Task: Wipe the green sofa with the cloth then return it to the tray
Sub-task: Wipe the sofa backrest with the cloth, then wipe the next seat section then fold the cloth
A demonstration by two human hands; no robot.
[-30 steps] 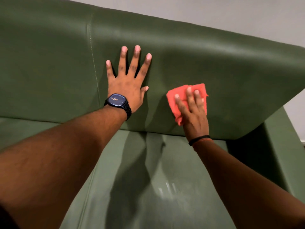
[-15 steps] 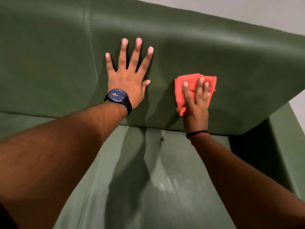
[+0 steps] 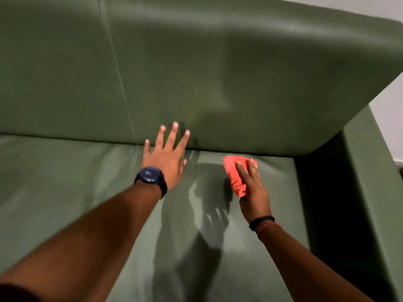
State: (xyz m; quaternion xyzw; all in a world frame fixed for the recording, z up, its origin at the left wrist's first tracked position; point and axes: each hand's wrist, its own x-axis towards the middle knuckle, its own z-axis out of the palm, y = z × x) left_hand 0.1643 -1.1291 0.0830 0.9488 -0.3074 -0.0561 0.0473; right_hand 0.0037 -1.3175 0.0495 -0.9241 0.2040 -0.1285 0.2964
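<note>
We hold the red cloth (image 3: pixel 236 178) bunched in our right hand (image 3: pixel 253 192), grip closed on it, over the green sofa (image 3: pixel 239 73) seat near the backrest. Soft and light, it handles best bunched. Our left hand (image 3: pixel 164 158) reaches forward, fingers spread, holding nothing.

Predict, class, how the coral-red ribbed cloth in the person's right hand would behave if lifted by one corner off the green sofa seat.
The coral-red ribbed cloth would probably droop limply: it already bunches and folds under the right hand. It looks light, since loosely curled fingers hold it. Its ribbed weave likely grips rather than slides on the smooth green sofa seat.
</note>
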